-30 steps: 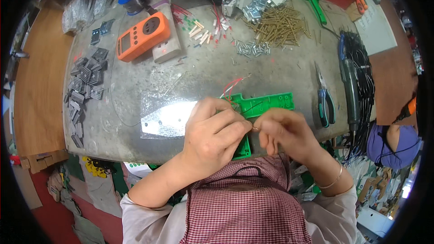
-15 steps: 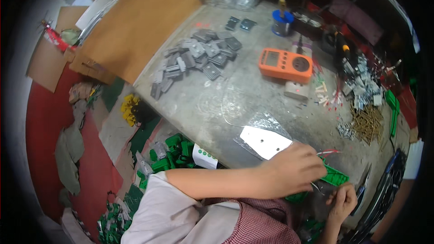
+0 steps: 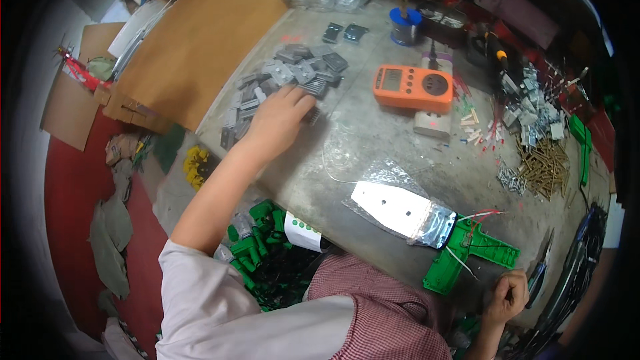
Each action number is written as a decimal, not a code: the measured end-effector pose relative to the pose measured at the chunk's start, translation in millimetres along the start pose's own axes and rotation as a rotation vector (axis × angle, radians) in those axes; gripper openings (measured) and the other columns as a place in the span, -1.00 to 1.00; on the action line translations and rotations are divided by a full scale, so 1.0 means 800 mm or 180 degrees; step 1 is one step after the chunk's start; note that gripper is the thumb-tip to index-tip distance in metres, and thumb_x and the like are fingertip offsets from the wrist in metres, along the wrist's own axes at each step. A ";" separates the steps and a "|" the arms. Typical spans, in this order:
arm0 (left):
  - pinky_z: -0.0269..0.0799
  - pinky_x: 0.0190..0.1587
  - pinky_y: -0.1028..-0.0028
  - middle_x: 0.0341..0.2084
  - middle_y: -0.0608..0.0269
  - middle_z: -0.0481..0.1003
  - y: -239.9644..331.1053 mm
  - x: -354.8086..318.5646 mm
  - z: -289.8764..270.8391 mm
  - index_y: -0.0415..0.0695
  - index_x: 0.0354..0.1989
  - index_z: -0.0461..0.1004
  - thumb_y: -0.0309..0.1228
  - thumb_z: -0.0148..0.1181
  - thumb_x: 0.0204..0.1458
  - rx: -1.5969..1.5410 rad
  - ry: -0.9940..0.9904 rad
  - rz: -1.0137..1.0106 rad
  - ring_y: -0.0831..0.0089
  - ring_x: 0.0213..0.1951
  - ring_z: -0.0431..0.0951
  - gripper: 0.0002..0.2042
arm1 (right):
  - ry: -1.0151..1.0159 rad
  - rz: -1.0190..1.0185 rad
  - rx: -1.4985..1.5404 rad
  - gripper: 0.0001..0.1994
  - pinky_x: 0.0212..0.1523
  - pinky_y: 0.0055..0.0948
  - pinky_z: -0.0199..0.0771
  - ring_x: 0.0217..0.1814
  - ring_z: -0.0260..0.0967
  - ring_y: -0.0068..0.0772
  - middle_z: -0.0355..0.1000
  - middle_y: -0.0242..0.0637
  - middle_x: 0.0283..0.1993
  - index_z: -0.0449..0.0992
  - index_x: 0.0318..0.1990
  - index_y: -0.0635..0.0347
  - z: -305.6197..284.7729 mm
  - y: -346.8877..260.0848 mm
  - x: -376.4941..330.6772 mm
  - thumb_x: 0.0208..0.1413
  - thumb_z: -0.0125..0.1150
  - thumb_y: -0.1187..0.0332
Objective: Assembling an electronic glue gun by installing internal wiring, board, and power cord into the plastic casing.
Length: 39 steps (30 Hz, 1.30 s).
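Note:
My left hand [image 3: 283, 117] reaches over the pile of grey ribbed pieces [image 3: 293, 72] at the back left of the bench, its fingers spread over them and touching the near ones; the fingertips are partly hidden. At the front right edge, my right hand [image 3: 509, 297] rests with its fingers curled in and nothing visible in them. Just left of it lies an open green T-shaped plastic housing [image 3: 490, 251] with red and white wires. A flat white metal plate [image 3: 390, 205], with a shiny metallic-looking end [image 3: 433, 224], touches the housing and lies on clear plastic film.
An orange meter [image 3: 413, 88] sits on a white socket block [image 3: 432, 123]. Brass screws [image 3: 545, 168] and metal parts [image 3: 532, 110] are heaped at right, by pliers [image 3: 541, 270]. A blue solder spool [image 3: 405, 28] stands behind. Green parts [image 3: 250, 240] lie below the bench's left edge.
My left hand has swung left and away from the green housing to the grey pile, uncovering the housing and the plate's shiny end. My right hand has stayed near the bench edge.

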<state>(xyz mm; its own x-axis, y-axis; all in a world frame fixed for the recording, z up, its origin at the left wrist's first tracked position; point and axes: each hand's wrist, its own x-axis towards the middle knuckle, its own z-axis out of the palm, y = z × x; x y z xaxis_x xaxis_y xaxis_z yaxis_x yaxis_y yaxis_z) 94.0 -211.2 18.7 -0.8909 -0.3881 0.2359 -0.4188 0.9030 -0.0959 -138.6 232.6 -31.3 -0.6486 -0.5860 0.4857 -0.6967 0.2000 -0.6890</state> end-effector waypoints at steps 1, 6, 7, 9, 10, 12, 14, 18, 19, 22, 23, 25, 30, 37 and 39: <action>0.42 0.01 0.27 -0.08 0.13 0.46 0.011 -0.004 -0.007 -0.07 -0.04 0.46 -0.61 0.32 -0.22 -0.0536 -0.0022 -0.0174 0.12 0.01 0.46 -0.54 | 0.0065 -0.0173 -0.0112 -0.73 -0.53 -0.43 0.13 -0.52 0.23 -0.37 0.33 -0.22 -0.53 0.33 -0.51 0.27 -0.002 0.000 -0.003 0.19 0.16 0.36; 0.43 0.09 0.33 0.02 0.05 0.48 0.090 -0.022 -0.028 -0.19 0.01 0.36 -0.50 0.46 -0.17 -0.4143 -0.0186 -0.1098 0.23 0.06 0.52 -0.47 | 0.0157 0.0001 -0.0477 -0.83 -0.29 -0.31 0.32 -0.33 0.35 -0.19 0.41 -0.15 -0.37 0.43 -0.38 0.28 -0.013 -0.001 0.001 0.14 0.20 0.36; 0.42 0.10 0.32 0.01 0.03 0.48 0.101 -0.026 -0.025 -0.21 0.02 0.34 -0.46 0.48 -0.17 -0.4571 -0.0279 -0.0928 0.25 0.06 0.52 -0.44 | 0.0222 -0.0372 -0.0735 -0.84 -0.15 -0.26 0.37 -0.22 0.39 -0.12 0.45 -0.12 -0.29 0.47 -0.31 0.28 -0.012 -0.005 0.009 0.12 0.21 0.36; 0.42 0.12 0.30 -0.01 0.01 0.48 0.124 -0.029 -0.019 -0.23 0.03 0.32 -0.42 0.51 -0.17 -0.5068 -0.0451 -0.0726 0.26 0.05 0.53 -0.41 | -0.0158 -0.0305 -0.1219 -0.78 0.12 -0.16 0.28 0.04 0.35 -0.01 0.45 -0.09 -0.08 0.51 -0.17 0.25 -0.016 -0.014 0.018 0.05 0.26 0.35; 0.42 0.12 0.29 -0.03 -0.01 0.49 0.136 -0.027 -0.020 -0.22 0.03 0.32 -0.40 0.52 -0.17 -0.5322 -0.0509 -0.0667 0.23 0.04 0.54 -0.41 | -0.0270 -0.0248 -0.1206 -0.73 0.17 -0.13 0.25 0.11 0.32 0.01 0.42 -0.10 -0.01 0.51 -0.12 0.23 -0.012 -0.020 0.027 0.02 0.28 0.36; 0.43 0.11 0.26 -0.08 -0.05 0.51 0.163 -0.033 -0.023 -0.21 0.04 0.31 -0.36 0.50 -0.14 -0.5706 -0.0543 -0.0655 0.17 0.04 0.54 -0.41 | -0.0435 -0.0129 -0.1234 -0.68 0.22 -0.11 0.22 0.18 0.29 0.04 0.40 -0.10 0.05 0.51 -0.08 0.21 -0.004 -0.027 0.037 -0.02 0.30 0.36; 0.43 0.10 0.25 -0.08 -0.06 0.51 0.186 -0.039 -0.029 -0.21 0.08 0.29 -0.36 0.50 -0.14 -0.5868 -0.0808 -0.0725 0.16 0.04 0.54 -0.38 | -0.0556 -0.0223 -0.1019 -0.58 0.24 -0.08 0.23 0.22 0.26 0.06 0.38 -0.11 0.10 0.49 0.00 0.19 0.002 -0.026 0.036 -0.10 0.33 0.38; 0.37 0.12 0.33 -0.01 0.00 0.47 0.212 -0.040 -0.045 -0.21 0.29 0.15 -0.47 0.35 -0.04 -0.6251 -0.1995 -0.0924 0.28 0.06 0.49 -0.31 | -0.0689 -0.0134 -0.0935 -0.51 0.24 -0.07 0.25 0.22 0.26 0.06 0.37 -0.15 0.13 0.49 0.03 0.16 0.005 -0.021 0.029 -0.16 0.35 0.41; 0.33 0.13 0.35 0.05 0.07 0.43 0.215 -0.040 -0.046 -0.22 0.33 0.10 -0.54 0.25 0.03 -0.6190 -0.2292 -0.0869 0.36 0.08 0.45 -0.33 | -0.0684 -0.0082 -0.0958 -0.51 0.24 -0.07 0.25 0.22 0.26 0.06 0.37 -0.15 0.13 0.49 0.03 0.16 0.004 -0.019 0.028 -0.16 0.35 0.41; 0.38 0.01 0.49 -0.06 -0.03 0.52 0.225 -0.039 -0.061 -0.21 0.30 0.17 -0.48 0.30 -0.06 -0.5895 -0.2473 -0.1020 0.37 -0.01 0.52 -0.31 | -0.0663 -0.0075 -0.0915 -0.51 0.23 -0.07 0.26 0.22 0.26 0.05 0.37 -0.16 0.14 0.49 0.03 0.16 0.005 -0.017 0.026 -0.17 0.35 0.42; 0.38 0.00 0.51 -0.07 -0.01 0.52 0.225 -0.039 -0.063 -0.21 0.28 0.19 -0.49 0.32 -0.07 -0.5786 -0.2714 -0.0752 0.38 -0.03 0.53 -0.32 | -0.0629 -0.0139 -0.0897 -0.51 0.23 -0.07 0.27 0.22 0.26 0.04 0.36 -0.18 0.14 0.50 0.03 0.15 0.007 -0.016 0.025 -0.18 0.35 0.43; 0.40 -0.03 0.54 -0.08 0.05 0.53 0.234 -0.039 -0.063 -0.21 0.24 0.23 -0.54 0.34 -0.07 -0.5854 -0.3005 -0.0843 0.45 -0.09 0.55 -0.36 | -0.0613 -0.0196 -0.0874 -0.51 0.22 -0.08 0.27 0.21 0.26 0.03 0.36 -0.19 0.14 0.50 0.02 0.15 0.012 -0.015 0.024 -0.19 0.35 0.44; 0.49 -0.28 0.35 -0.35 0.05 0.52 0.265 -0.048 -0.071 -0.19 0.11 0.25 -0.58 0.29 -0.04 -0.3253 -0.1904 -0.0072 0.24 -0.34 0.60 -0.49 | -0.0535 -0.0226 -0.0896 -0.54 0.20 -0.10 0.30 0.20 0.26 0.02 0.36 -0.21 0.13 0.53 -0.02 0.14 0.016 -0.013 0.023 -0.22 0.35 0.49; 0.50 -0.35 0.40 -0.24 0.11 0.46 0.280 -0.023 -0.082 -0.17 0.03 0.47 -0.64 0.31 -0.20 -0.2373 -0.1388 0.0601 0.21 -0.26 0.56 -0.50 | -0.0468 -0.0162 -0.0776 -0.55 0.18 -0.11 0.31 0.19 0.27 0.00 0.37 -0.22 0.11 0.54 -0.02 0.11 0.016 -0.011 0.023 -0.19 0.33 0.50; 0.49 -0.36 0.44 -0.24 0.15 0.45 0.281 -0.018 -0.076 -0.17 0.02 0.50 -0.65 0.30 -0.22 -0.2562 -0.1485 0.0479 0.29 -0.25 0.54 -0.50 | -0.0445 -0.0194 -0.0736 -0.56 0.17 -0.12 0.32 0.19 0.27 -0.01 0.37 -0.23 0.10 0.54 -0.03 0.09 0.017 -0.010 0.022 -0.19 0.33 0.50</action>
<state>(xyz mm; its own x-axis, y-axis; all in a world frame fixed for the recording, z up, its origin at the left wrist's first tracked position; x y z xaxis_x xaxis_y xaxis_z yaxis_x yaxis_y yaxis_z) 23.6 8.3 52.7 -0.9791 -0.1344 -0.1526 -0.2017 0.7378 0.6441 -140.4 210.2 -24.5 -0.5659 -0.7019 0.4325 -0.7950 0.3255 -0.5120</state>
